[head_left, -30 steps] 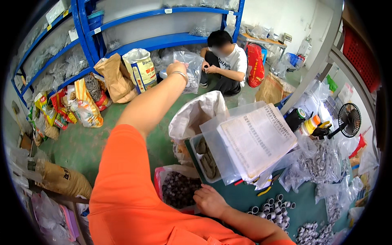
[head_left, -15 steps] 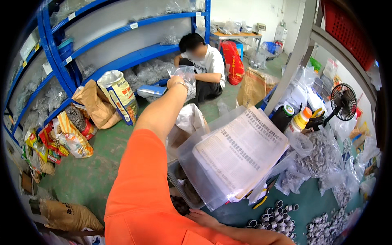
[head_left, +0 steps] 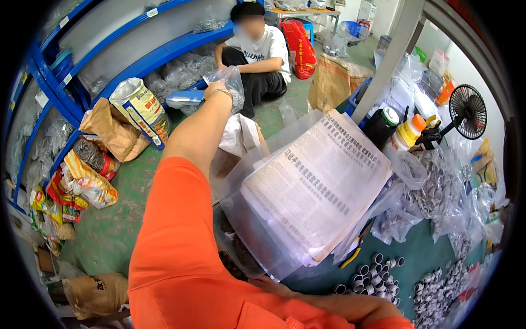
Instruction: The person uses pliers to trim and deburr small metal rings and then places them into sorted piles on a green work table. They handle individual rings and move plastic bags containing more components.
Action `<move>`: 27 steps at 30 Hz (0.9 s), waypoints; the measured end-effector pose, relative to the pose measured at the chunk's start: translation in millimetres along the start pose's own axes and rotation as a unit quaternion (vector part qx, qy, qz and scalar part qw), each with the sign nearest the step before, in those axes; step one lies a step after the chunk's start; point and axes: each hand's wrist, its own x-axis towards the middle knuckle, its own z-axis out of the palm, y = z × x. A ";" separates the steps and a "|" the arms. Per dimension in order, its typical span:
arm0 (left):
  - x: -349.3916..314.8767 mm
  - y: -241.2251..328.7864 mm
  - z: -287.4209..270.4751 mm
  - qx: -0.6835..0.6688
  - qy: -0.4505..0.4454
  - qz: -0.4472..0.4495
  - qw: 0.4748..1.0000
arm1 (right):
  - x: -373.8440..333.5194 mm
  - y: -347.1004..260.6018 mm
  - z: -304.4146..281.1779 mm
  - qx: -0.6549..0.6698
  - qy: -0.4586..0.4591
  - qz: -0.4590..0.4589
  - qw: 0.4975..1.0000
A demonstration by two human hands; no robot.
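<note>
While the left hand [head_left: 215, 90] stretches out toward twelve o'clock, its fingers are closed on a clear plastic bag [head_left: 230, 82] held above the floor near a seated person [head_left: 257, 52]. At six o'clock the right hand [head_left: 274, 285] rests on the green table [head_left: 416, 257], its grip impossible to tell, beside small metal rings [head_left: 372, 277].

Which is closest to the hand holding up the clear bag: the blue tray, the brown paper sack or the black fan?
From the left hand:
1. Blue tray, just beside it on the floor.
2. Brown paper sack, farther right, past the seated person.
3. Black fan, far right on the table.
</note>
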 end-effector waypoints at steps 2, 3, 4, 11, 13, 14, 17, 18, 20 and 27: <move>21.3 -1.8 -3.7 -0.007 -0.024 0.053 0.998 | 1.4 0.1 1.2 -0.001 0.012 -0.004 1.000; 30.9 -3.5 -3.0 0.004 -0.037 0.077 0.996 | 2.2 -1.3 1.1 -0.001 0.014 0.000 1.000; 41.3 -3.8 -4.0 0.016 -0.046 0.103 0.993 | 3.9 -2.8 1.7 -0.001 0.018 -0.002 1.000; 22.0 -15.9 9.7 0.341 -0.074 0.201 0.915 | 4.4 -9.0 9.2 0.028 0.054 0.026 0.998; 25.8 -30.4 6.1 0.248 -0.095 0.120 0.957 | 9.0 -9.7 13.2 0.052 0.074 0.036 0.995; -1.8 -28.8 5.6 0.249 -0.088 0.109 0.958 | 10.7 -9.0 15.0 0.065 0.076 0.049 0.994; -4.0 -19.9 7.5 -0.097 -0.054 -0.044 0.993 | 11.3 -9.0 13.7 0.069 0.089 0.059 0.992; -20.3 -25.6 17.9 -0.029 -0.061 -0.035 0.997 | 9.2 -7.2 15.0 0.075 0.085 0.074 0.991; -31.3 -27.1 12.0 0.018 -0.061 -0.021 0.998 | 9.1 -8.6 14.7 0.076 0.087 0.075 0.990; 29.5 -43.7 22.6 0.018 -0.063 -0.013 0.998 | 13.2 -10.7 16.1 0.084 0.102 0.074 0.989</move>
